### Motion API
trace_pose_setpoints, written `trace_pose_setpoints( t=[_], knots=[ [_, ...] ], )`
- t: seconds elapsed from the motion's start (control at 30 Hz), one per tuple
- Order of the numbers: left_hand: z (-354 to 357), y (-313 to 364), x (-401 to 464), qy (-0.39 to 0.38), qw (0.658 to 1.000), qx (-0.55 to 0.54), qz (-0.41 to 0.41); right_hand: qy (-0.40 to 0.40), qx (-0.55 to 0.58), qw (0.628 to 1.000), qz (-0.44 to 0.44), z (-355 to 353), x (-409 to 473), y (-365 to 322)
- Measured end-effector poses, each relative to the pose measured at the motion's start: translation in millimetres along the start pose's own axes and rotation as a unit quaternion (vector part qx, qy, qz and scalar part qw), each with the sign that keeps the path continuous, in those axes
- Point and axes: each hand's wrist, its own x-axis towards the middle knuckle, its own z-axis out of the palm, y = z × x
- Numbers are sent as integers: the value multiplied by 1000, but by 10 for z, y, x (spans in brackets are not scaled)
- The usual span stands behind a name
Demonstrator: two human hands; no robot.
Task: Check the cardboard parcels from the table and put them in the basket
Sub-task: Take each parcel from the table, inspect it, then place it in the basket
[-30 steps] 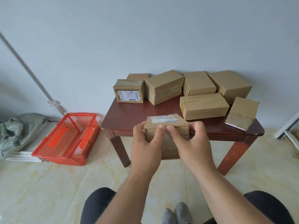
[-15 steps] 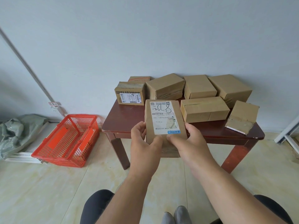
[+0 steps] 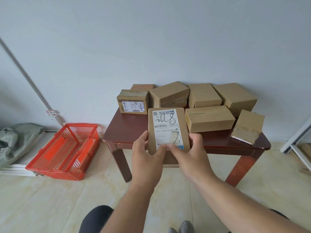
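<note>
Holding a flat cardboard parcel up in front of the table's near edge, the person has its broad labelled face turned toward the camera, and its long axis runs up and down with the top tipped slightly away; the white shipping label, with handwriting and barcodes, fills most of that face and reads upside down. The left hand grips the lower left edge and the right hand the lower right edge, thumbs pressed on the front near the bottom of the label, fingers curled round behind. This looks like the checking step, the label being read. The next move, by my judgement, calls for swinging the parcel well to the left and down to the red basket on the floor, which seems to hold no parcels yet; laying it flat would leave room for the others. Seven more parcels wait on the dark wooden table behind: a labelled box at the left, plain ones in a row toward the wall, and one leaning at the right corner
</note>
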Motion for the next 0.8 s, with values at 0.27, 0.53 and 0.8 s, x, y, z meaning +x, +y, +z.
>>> trace_pose_setpoints(
  t=[0.27, 0.53, 0.8],
  knots=[
    [155, 4, 67, -19, 1000, 4, 11, -5, 0, 1000, 1, -169, 161, 29],
    [231, 26, 110, -20, 999, 7, 27, 12, -20, 999, -40, -153, 213, 16],
    [229, 36, 46, -14, 999, 15, 44, 38, -13, 997, -62, -149, 84, 113]
  ],
)
